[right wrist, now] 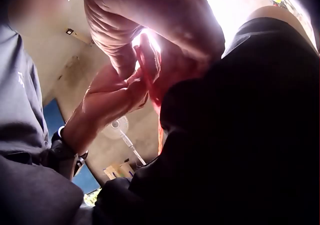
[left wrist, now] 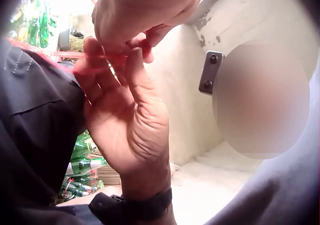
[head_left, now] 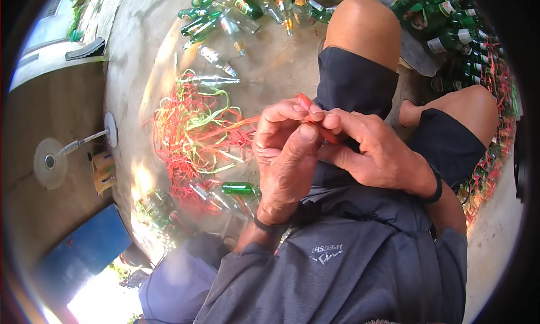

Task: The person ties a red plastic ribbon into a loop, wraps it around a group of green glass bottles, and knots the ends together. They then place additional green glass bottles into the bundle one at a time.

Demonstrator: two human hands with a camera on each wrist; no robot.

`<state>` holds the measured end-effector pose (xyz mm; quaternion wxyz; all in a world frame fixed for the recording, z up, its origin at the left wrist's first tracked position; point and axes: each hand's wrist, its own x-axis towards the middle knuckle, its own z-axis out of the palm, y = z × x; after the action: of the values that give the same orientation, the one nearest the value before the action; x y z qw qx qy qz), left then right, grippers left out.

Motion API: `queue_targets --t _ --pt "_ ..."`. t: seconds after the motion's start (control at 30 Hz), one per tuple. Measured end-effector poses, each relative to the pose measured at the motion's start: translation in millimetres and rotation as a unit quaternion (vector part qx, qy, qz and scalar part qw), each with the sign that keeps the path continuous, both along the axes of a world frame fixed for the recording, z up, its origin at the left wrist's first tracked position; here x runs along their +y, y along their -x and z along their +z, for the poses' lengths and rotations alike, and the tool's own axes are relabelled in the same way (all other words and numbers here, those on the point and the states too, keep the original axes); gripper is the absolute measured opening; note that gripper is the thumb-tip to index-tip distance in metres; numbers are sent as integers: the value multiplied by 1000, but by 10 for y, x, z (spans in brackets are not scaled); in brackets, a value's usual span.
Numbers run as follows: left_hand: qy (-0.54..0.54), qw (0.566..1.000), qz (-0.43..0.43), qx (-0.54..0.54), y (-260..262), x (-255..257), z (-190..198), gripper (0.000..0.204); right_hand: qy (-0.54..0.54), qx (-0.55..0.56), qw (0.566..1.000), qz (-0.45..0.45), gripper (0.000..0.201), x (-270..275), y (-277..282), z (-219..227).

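Both hands meet in front of the torso over a red plastic strip (head_left: 328, 135). My left hand (head_left: 287, 161) pinches it between thumb and fingertips, palm turned up in the left wrist view. My right hand (head_left: 379, 149) pinches the same strip close beside the left thumb. A length of the red strip (right wrist: 148, 79) hangs below the right fingers in the right wrist view. From the left hand, red strands run leftward to a tangled heap of red and light-green strips (head_left: 194, 127) on the floor. Curled fingers partly hide the pinched section.
Green and clear glass bottles (head_left: 247, 9) lie on the floor ahead. More green bottles (head_left: 450, 40) are stacked at the right. Below the heap lies a green bottle (head_left: 239, 188). A standing fan (head_left: 50, 162) and a blue panel (head_left: 84, 251) are at the left.
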<state>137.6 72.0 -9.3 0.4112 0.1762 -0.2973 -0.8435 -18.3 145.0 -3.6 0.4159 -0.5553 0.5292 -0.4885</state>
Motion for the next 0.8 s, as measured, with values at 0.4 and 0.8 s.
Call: queue_targets --t 0.4,0.8 --pt "-94 993 -12 -64 -194 -18 -308 22 -121 157 980 -17 23 233 346 426" --pt "-307 950 41 -33 -645 -316 -1028 17 -230 -20 968 -102 28 634 602 540"
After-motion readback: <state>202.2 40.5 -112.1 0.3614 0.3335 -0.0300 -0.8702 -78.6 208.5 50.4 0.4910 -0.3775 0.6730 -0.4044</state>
